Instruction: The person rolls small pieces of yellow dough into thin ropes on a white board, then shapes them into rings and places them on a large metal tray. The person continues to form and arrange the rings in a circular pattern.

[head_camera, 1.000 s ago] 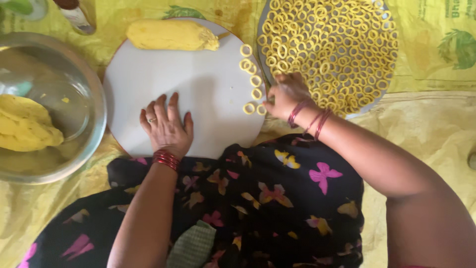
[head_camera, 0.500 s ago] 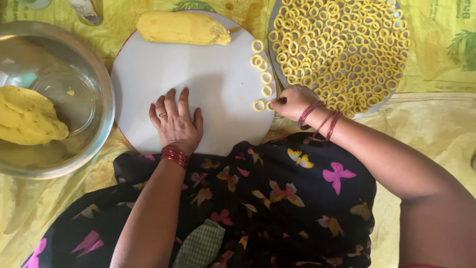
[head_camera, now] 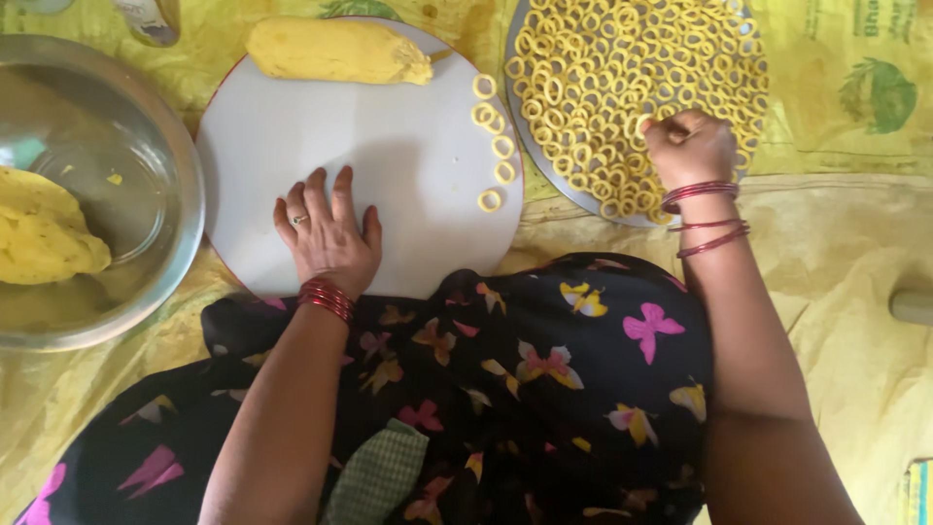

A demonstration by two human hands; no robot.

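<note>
Dough rings [head_camera: 494, 146] lie in two places in the head view: five of them run in a loose line down the right edge of the round white board [head_camera: 389, 175], and a great heap, too many and too overlapped to count, covers the round metal tray [head_camera: 530, 146] to the right of it. One right hand [head_camera: 688, 146] rests over the near edge of that heap, fingers curled together into a loose fist; whether a ring is pinched inside cannot be told, since the fingertips are tucked under. One left hand [head_camera: 328, 238] lies flat on the board's near part, fingers together and stretched out, with a ring on one finger. Red bangles [head_camera: 326, 297] circle the left wrist; several thin ones circle the right.

One log of yellow dough [head_camera: 335, 51] lies at the board's far edge. One steel bowl [head_camera: 146, 126] stands left of the board, cut off by the picture's edge, with a lump of yellow dough [head_camera: 44, 238] inside, also cut off. A dark butterfly-print cloth [head_camera: 505, 389] covers the lap and hides the board's near rim. The tray's top is out of frame. Everything sits on a yellow sheet [head_camera: 836, 253].
</note>
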